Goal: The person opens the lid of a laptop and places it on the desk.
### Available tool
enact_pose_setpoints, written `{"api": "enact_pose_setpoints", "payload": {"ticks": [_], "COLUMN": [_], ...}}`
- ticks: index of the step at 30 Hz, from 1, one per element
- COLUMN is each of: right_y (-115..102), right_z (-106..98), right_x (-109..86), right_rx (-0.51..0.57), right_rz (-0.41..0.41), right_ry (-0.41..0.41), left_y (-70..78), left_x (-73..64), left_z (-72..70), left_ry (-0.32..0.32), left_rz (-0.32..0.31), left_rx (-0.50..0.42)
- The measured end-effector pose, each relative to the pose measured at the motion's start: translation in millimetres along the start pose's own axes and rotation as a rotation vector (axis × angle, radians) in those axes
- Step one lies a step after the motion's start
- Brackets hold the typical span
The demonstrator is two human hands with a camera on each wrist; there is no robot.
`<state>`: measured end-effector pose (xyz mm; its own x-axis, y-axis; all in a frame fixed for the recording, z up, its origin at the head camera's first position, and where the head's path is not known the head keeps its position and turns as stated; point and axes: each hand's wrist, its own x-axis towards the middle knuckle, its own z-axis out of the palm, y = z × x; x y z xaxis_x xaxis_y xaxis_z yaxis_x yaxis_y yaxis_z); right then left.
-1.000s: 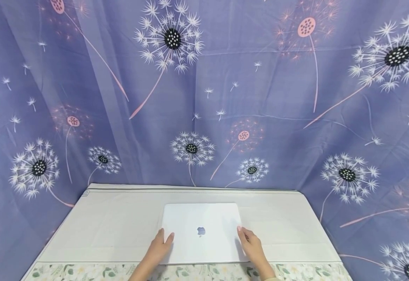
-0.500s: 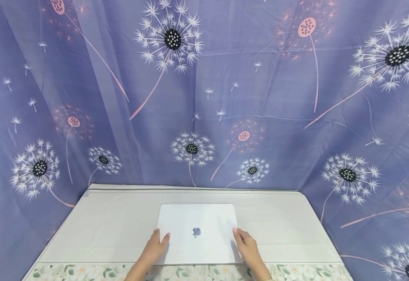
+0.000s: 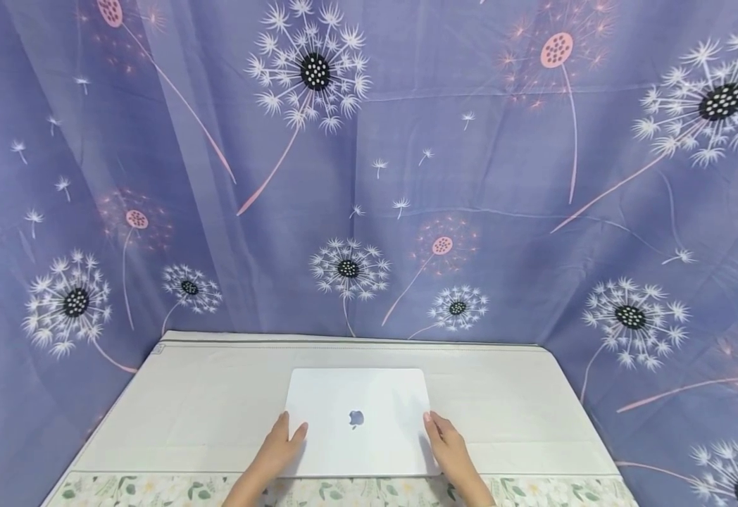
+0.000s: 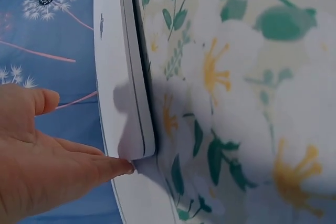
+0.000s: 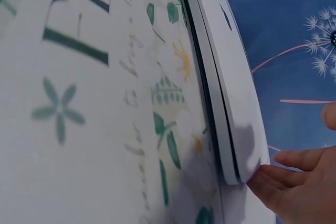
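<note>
A closed silver laptop (image 3: 388, 401) lies flat on the white mat, its dark apple logo facing up. My left hand (image 3: 277, 445) is at the laptop's left side, fingers extended along the edge and thumb lifted over the lid. In the left wrist view, fingertips (image 4: 126, 168) meet the laptop's near corner. On the opposite side, my right hand (image 3: 448, 447) touches the right edge with its fingertips. The right wrist view has those fingers (image 5: 278, 182) at the corner, slightly bent, with the thumb apart from the lid.
The white mat (image 3: 217, 394) spreads beneath the laptop. A floral cloth (image 3: 172, 489) runs along the near edge, close to the laptop's front. Purple dandelion-print curtains (image 3: 267, 232) enclose the back and both sides.
The laptop has shifted slightly left and straightened a little, with both hands moving along at its sides. Most of this came in the first half second.
</note>
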<state>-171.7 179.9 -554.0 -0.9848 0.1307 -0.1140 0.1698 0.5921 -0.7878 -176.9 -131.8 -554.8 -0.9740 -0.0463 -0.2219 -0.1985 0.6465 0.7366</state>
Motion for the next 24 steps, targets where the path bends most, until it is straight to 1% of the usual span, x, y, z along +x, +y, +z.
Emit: {"api": "enact_pose_setpoints", "payload": {"ticks": [3, 5, 7, 10, 13, 14, 17, 20, 24], "right_y": [-1.6, -3.2, -4.8, -8.1, -12.7, -14.4, -19.0, -22.6, -24.5], "right_z": [-5.2, -9.1, -13.2, -20.3, -28.1, -30.7, -37.4, -42.1, -44.9], "right_x": [-2.4, -4.1, -5.4, -7.3, -9.7, -10.5, -12.6, -14.1, -15.4], "right_rx": [-0.025, -0.055, -0.100, -0.176, -0.272, -0.308, -0.413, -0.479, -0.530], "right_rz": [-0.020, -0.060, -0.111, -0.230, -0.396, -0.454, -0.573, -0.620, -0.620], "right_ry": [0.004, 0.024, 0.052, 0.120, 0.219, 0.256, 0.348, 0.392, 0.405], "left_y": [2.3, 4.4, 6.6, 11.2, 16.6, 18.6, 24.2, 29.2, 34.0], "left_x": [-4.7, -8.7, -13.1, -19.9, -26.0, -27.6, -31.2, -33.2, -35.6], "left_z": [-3.7, -7.3, -11.6, -18.0, -23.8, -25.5, -30.0, -34.1, -39.7], "left_ry": [0.009, 0.023, 0.054, 0.126, 0.219, 0.247, 0.319, 0.379, 0.431], "left_rz": [0.043, 0.079, 0.127, 0.206, 0.298, 0.327, 0.401, 0.457, 0.509], "left_rx": [0.029, 0.066, 0.120, 0.222, 0.313, 0.338, 0.396, 0.443, 0.501]}}
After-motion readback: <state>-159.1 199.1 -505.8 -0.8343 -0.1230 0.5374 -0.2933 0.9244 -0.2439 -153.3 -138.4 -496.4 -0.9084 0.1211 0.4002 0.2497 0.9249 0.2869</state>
